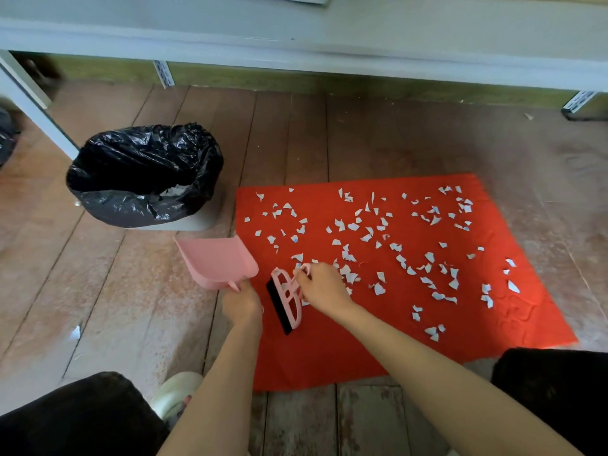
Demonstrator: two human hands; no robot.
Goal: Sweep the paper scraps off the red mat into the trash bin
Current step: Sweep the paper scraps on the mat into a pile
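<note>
Many paper scraps point(353, 227) are lying on the red mat point(329, 350); left hand point(241, 302) gripping the dustpan point(217, 258), right hand point(324, 287) gripping the brush point(291, 311), seemingly readying a leftward sweep.

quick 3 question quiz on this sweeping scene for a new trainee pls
1. True or false: the paper scraps already lie in the dustpan.
2. What does the right hand hold? A) dustpan B) brush C) a scrap
3. Fill in: as the camera sees it, the trash bin stands to the ____ of the red mat.

Key: 1 false, the scraps are spread over the mat and the dustpan is at its left edge; 2 B; 3 left.
</note>
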